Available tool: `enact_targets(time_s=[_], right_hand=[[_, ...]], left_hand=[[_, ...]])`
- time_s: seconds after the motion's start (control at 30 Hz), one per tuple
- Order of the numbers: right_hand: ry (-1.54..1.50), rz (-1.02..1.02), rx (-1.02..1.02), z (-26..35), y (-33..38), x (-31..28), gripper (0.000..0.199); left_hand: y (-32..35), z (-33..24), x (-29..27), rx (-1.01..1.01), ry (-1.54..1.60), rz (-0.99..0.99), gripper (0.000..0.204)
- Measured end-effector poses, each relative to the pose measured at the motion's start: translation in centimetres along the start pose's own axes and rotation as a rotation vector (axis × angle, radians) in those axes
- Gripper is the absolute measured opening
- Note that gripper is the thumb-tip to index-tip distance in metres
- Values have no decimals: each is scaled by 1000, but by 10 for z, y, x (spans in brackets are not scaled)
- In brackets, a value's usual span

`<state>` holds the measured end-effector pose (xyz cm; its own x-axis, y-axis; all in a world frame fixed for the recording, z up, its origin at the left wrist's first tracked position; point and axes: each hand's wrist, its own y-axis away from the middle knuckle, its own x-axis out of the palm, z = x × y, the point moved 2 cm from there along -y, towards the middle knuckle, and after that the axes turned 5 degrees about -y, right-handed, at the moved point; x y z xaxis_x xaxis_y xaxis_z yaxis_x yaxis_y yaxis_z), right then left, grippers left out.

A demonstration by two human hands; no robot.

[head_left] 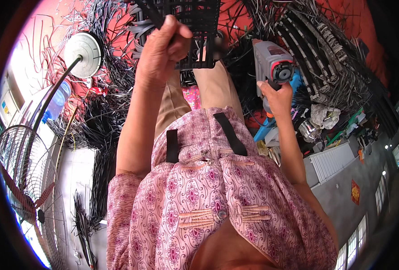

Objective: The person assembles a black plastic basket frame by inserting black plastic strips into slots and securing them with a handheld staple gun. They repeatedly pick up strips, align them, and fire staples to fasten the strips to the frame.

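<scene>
The left hand (162,45) is closed around a strip on the edge of one black plastic grid (195,27), held up above the knees. The right hand (277,96) grips the handle of one grey power drill (271,63), just right of the grid. Loose black strips (96,130), too tangled to count, perhaps hundreds, cover the red floor (361,22). One standing fan (26,175) is at left.

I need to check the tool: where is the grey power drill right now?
In the head view, the grey power drill is upper right, gripped by the right hand, beside the black plastic grid that the left hand holds.
</scene>
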<state>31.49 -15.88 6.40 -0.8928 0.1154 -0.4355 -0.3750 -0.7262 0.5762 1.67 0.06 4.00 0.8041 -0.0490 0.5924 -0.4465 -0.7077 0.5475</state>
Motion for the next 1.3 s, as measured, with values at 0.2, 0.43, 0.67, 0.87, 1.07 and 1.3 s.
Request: enact_targets(time_s=[0.2,0.43,0.67,0.87,1.07,1.3], right_hand=[[-150,39,106,17,10,9,17],[-97,19,28,7,10,7,17],[-59,16,-6,6,13,7,17],[-3,55,-66,8,16,6,23],[95,184,-290,44,14,11,32],[147,267,-208,56,10,22,60]], left_hand=[[-13,18,1,-11,240,-14,56],[-15,24,-7,-47,349,-30,54],[-15,25,-11,-37,342,-91,34],[1,12,-19,69,-735,-296,30],[-12,10,-32,-43,-1110,-245,31],[-11,1,-1,-32,-1449,-213,35]])
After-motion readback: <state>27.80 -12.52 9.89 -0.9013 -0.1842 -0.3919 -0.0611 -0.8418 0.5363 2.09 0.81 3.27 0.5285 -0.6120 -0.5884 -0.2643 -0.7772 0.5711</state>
